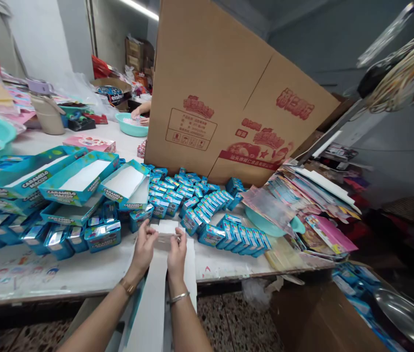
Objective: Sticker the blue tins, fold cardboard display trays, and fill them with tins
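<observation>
At the table's front edge, my left hand [143, 248] pinches the left side of a long white cardboard piece [154, 298] near its far end. My right hand [176, 254] has its fingers closed on the right side of that same end, where a small flap stands up. The cardboard stretches back toward me between my forearms, with a blue-green edge showing low on the left. Just beyond my hands lie many small blue boxes [172, 203]. Left of them, blue-green open trays [79, 178] lettered "CARAMELO MACIZO" are stacked, white inside.
A large brown carton [225, 98] rises behind the small boxes. Paper and printed sheets [316, 210] pile up at the right, over a turquoise basin [265, 222]. Another person's hand [141, 115] is at a far basin [131, 128]. A beige thermos [48, 112] stands at the left.
</observation>
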`<control>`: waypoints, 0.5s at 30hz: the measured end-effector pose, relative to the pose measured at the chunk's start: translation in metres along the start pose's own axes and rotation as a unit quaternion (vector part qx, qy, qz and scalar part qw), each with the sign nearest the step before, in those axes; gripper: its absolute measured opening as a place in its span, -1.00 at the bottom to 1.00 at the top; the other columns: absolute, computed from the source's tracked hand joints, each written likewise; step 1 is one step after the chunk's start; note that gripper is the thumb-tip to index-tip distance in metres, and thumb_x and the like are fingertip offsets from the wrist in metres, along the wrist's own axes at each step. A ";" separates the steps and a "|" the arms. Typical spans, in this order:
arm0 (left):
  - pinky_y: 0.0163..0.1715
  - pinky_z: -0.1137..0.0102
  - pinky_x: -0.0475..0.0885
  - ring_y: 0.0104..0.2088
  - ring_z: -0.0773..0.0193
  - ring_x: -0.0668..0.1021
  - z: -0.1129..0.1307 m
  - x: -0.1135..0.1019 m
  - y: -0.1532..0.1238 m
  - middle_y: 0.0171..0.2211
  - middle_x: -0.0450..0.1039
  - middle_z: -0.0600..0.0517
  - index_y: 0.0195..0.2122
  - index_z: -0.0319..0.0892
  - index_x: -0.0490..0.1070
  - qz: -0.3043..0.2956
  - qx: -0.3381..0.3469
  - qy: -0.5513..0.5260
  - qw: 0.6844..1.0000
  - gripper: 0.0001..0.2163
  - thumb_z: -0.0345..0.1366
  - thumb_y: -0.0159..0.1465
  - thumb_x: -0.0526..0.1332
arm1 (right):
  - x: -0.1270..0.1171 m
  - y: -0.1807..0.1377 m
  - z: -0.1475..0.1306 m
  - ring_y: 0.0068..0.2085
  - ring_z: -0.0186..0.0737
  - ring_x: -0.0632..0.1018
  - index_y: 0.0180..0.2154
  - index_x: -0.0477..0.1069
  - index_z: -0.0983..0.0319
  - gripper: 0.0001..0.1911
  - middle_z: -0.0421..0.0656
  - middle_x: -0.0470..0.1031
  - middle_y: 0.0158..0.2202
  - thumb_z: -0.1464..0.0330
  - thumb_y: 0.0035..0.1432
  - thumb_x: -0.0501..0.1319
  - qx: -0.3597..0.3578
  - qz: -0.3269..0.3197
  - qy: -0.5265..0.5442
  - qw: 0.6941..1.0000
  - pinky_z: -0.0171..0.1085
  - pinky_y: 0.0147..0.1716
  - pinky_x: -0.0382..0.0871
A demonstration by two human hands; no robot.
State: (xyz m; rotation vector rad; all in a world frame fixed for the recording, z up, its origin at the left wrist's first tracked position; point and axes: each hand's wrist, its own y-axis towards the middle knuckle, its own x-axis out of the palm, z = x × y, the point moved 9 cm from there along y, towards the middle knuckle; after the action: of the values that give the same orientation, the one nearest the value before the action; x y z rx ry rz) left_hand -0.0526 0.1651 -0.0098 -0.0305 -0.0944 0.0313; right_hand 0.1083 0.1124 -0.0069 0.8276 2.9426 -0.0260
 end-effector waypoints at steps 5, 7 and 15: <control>0.17 0.14 0.30 0.12 -0.02 0.48 0.000 0.004 0.010 0.07 0.51 -0.17 -0.03 -0.23 0.50 -0.081 -0.001 0.000 0.997 -0.52 0.00 0.17 0.15 | 0.007 0.000 -0.026 -0.19 -0.14 0.52 -0.22 0.47 0.28 -0.39 -0.04 0.54 -0.27 0.08 0.39 -0.24 -0.064 -0.105 -0.109 0.986 -0.24 -0.18 0.38; 0.22 0.14 0.26 0.16 -0.02 0.47 0.003 0.006 0.009 0.07 0.53 -0.14 -0.10 -0.21 0.56 -0.118 0.008 -0.001 0.993 -0.56 0.00 0.18 0.15 | 0.011 0.008 -0.035 -0.24 -0.17 0.52 -0.24 0.51 0.30 -0.45 -0.07 0.56 -0.32 0.14 0.39 -0.15 -0.094 -0.165 -0.197 0.962 -0.28 -0.24 0.36; 0.19 0.09 0.32 0.12 -0.08 0.51 0.002 0.008 0.009 0.06 0.54 -0.18 -0.09 -0.25 0.57 -0.129 0.005 0.006 0.992 -0.45 0.11 0.13 0.16 | 0.032 0.018 -0.044 -0.22 -0.23 0.54 -0.16 0.54 0.18 -0.80 -0.17 0.56 -0.18 0.32 0.14 0.28 -0.170 -0.302 -0.378 0.858 -0.33 -0.23 0.34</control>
State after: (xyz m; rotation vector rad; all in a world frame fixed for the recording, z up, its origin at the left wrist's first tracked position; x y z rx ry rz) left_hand -0.0452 0.1740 -0.0073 -0.0085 -0.0857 -0.2271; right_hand 0.0876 0.1464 0.0343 -0.1698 2.2132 0.1013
